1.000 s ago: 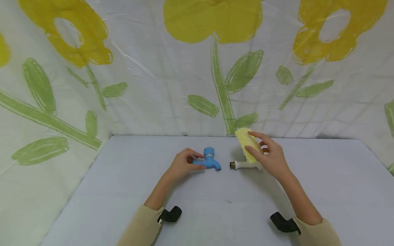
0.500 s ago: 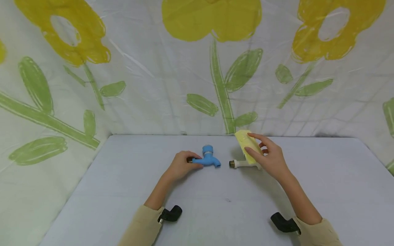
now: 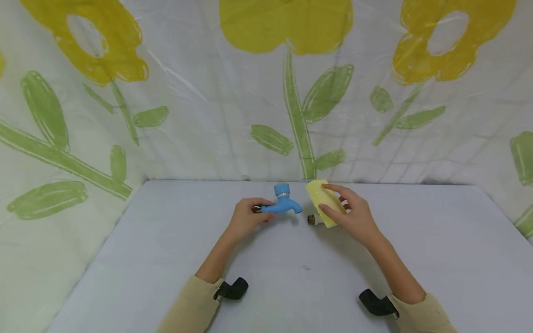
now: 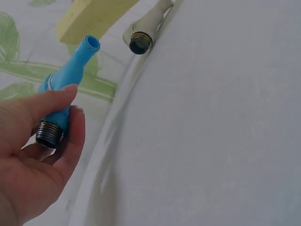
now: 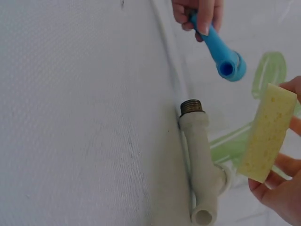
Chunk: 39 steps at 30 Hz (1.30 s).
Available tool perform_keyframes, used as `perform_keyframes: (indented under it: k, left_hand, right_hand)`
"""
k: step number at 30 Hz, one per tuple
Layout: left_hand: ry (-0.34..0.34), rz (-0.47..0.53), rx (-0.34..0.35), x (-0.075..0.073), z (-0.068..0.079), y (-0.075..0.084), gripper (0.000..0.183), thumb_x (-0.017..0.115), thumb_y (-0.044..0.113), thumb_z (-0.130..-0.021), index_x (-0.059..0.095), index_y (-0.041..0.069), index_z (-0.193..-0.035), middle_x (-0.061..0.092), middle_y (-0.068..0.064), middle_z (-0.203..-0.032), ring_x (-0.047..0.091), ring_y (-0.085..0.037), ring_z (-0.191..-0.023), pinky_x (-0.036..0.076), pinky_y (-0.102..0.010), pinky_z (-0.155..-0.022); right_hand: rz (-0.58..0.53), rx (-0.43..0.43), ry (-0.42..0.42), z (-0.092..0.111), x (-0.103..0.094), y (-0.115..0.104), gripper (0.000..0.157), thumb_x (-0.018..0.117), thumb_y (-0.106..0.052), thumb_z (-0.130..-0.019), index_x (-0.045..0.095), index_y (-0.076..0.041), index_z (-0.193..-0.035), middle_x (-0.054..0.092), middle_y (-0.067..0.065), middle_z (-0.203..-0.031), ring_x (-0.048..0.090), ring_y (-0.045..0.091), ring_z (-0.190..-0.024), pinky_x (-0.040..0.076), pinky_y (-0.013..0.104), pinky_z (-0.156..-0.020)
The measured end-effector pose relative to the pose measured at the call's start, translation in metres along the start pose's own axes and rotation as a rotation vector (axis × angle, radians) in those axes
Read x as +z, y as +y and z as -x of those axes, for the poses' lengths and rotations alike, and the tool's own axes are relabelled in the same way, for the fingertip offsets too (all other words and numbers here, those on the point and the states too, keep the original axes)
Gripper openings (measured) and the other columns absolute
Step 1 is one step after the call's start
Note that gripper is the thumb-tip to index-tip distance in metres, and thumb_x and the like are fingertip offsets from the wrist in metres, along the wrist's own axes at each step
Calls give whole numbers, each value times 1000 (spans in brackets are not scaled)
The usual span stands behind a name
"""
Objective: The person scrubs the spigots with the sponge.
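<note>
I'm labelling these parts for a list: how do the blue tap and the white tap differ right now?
Colour: the blue tap is bright blue, while the white tap is off-white.
Support: the blue tap is held raised in the left hand, while the white tap lies on the table.
Visibility: in the head view, the sponge hides most of the white tap, but not the blue tap.
Both have a threaded end.

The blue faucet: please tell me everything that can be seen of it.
The blue faucet looks like plastic, with a round knob on top, a pale ring below it, a down-curved spout with an open end, and a dark, metallic-looking threaded inlet. The left hand holds it near the inlet, between thumb and fingers, raised above the table: knob up, spout toward the right. Nothing else visibly touches it.
</note>
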<state>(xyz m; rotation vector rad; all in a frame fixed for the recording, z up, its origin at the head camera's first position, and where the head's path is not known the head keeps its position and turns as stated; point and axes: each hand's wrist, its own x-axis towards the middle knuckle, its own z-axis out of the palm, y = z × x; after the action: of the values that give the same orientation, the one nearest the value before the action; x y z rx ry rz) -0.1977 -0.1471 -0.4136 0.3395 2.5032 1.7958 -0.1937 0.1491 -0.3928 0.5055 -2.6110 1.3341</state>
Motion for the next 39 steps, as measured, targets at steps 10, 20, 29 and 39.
perform_keyframes:
  k: [10, 20, 29, 39]
  left_hand:
    - [34, 85, 33, 11, 5, 15, 24, 80, -4, -90, 77, -8, -114, 77, -23, -104, 77, -33, -82, 64, -29, -74]
    - [38, 116, 31, 18, 5, 21, 26, 80, -3, -90, 78, -5, -117, 78, -20, -105, 72, -6, -76, 65, -39, -82]
    - [20, 219, 24, 19, 7, 30, 27, 79, -3, -92, 76, -8, -118, 75, -21, -111, 74, -8, -81, 66, -41, -85]
    - [-38, 333, -41, 16, 6, 28, 29, 72, -8, -96, 70, -15, -123, 69, -32, -119, 75, -9, -89, 64, -33, -89]
  right_hand:
    - [11, -79, -61, 3, 6, -11, 47, 80, -19, -95, 68, -12, -140, 64, 13, -146, 61, 31, -116, 51, 41, -83]
    - [118, -189, -36, 7, 3, -28, 43, 83, -16, -91, 75, -15, -133, 58, 23, -148, 55, 49, -130, 52, 63, -94]
    - [208, -280, 41, 8, 5, -32, 41, 86, -10, -86, 77, -13, -126, 59, 25, -144, 57, 37, -105, 52, 45, -79]
    - [393, -483, 150, 11, 13, -36, 44, 87, -14, -79, 78, -16, -122, 62, 27, -136, 58, 46, -101, 58, 53, -77]
